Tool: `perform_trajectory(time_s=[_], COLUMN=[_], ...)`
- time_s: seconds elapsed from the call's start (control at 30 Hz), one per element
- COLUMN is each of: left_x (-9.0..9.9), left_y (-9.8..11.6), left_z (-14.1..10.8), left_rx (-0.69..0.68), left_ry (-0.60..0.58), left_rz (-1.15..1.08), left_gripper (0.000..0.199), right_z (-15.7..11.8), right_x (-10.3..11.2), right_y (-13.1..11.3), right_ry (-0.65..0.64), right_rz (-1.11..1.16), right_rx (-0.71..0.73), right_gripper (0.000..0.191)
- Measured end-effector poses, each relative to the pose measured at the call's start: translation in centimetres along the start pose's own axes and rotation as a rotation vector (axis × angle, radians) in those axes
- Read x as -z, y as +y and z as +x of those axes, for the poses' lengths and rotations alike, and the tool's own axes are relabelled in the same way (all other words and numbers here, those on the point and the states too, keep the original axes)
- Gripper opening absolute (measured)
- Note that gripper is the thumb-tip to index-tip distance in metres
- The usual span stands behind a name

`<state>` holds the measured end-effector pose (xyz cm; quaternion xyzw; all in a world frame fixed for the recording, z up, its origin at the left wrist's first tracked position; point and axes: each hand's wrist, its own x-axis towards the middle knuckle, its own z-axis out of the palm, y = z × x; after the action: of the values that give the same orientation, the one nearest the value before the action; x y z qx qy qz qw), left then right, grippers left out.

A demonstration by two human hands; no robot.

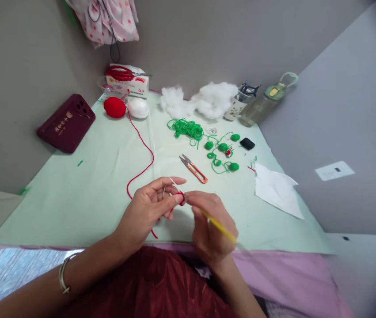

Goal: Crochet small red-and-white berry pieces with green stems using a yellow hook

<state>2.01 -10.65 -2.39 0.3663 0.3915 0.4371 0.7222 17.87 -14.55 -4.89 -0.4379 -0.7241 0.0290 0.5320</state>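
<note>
Between the thumb and fingers of my left hand (151,203) is a small red and white crochet piece (182,198). White yarn (173,180) runs over its raised index finger. My right hand (213,225) grips a yellow-handled crochet hook (219,227), whose tip is hidden at the piece. Red yarn (141,174) trails from a red yarn ball (115,107) towards my left hand, and a loose red end hangs below it. A white yarn ball (138,107) sits beside the red one. Orange thread snips (194,169) lie just beyond my hands.
Green yarn (186,128) and several small green crocheted balls (234,166) lie right of centre. White stuffing (214,99), a pen cup (236,106) and a bottle (260,104) stand behind. A phone (66,123) leans at left; a tissue (275,187) lies at right.
</note>
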Motion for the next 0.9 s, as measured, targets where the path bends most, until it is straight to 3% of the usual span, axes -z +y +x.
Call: perform_trajectory(time_s=[0.1,0.17,0.27,0.43,0.5,0.6,0.73,0.9], left_x=[0.0,0.1,0.4,0.5,0.3,0.2,0.0,0.0], left_y=[0.0,0.1,0.5,0.7,0.6,0.3,0.1,0.3], left_z=[0.0,0.0,0.2,0.4,0.4,0.1,0.0,0.1], left_rx=[0.088,0.177,0.226,0.163,0.165,0.138,0.092,0.164], left_ry=[-0.032,-0.066,-0.092,-0.058,-0.093,-0.127,-0.08,-0.077], left_rz=[-0.102,-0.167,-0.234,-0.24,-0.205,-0.147,-0.095,-0.172], left_gripper=[0.042,0.047,0.042,0.034,0.035,0.03,0.032,0.041], right_z=[-0.7,-0.6,0.3,1.6,1.8,1.9,1.7,0.8], right_x=[-0.5,-0.5,-0.1,0.3,0.1,-0.2,-0.3,-0.3], right_y=[0.1,0.0,-0.4,-0.6,-0.5,-0.6,-0.7,-0.4], right_ry=[-0.005,0.006,0.047,0.185,0.159,0.103,0.087,0.032], right_rz=[-0.156,-0.141,0.044,0.411,0.454,0.363,0.254,0.044], right_rx=[0.099,0.07,-0.073,-0.42,-0.459,-0.381,-0.324,-0.057], right_gripper=[0.042,0.044,0.037,0.021,0.02,0.018,0.021,0.033])
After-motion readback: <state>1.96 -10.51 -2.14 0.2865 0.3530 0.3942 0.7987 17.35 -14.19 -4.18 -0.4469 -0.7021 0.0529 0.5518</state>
